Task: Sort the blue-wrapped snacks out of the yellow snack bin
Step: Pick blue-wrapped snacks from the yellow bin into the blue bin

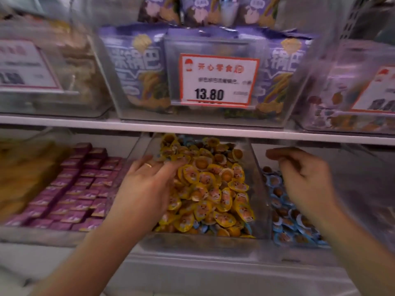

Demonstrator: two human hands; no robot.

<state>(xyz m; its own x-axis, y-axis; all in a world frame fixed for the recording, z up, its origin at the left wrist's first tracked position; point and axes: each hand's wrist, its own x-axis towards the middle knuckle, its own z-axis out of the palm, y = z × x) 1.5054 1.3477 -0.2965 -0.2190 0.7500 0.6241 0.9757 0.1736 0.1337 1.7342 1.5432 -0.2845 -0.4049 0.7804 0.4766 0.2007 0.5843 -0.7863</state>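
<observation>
- Price card (218, 79), front of clear bin above the yellow snack bin (259, 212): red heading "开心零食", bold "13.80"; smaller print blurred.
- Purple bags (136, 67) behind the card: large "锅巴".
- Side cards: unreadable.

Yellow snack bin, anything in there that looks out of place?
Yes. Blue-wrapped snacks lie mixed among the yellow snacks, along the yellow snack bin's front edge and back; they match the bin to the right.

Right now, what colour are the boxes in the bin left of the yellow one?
Purple boxes, clearest in the head view.
</observation>
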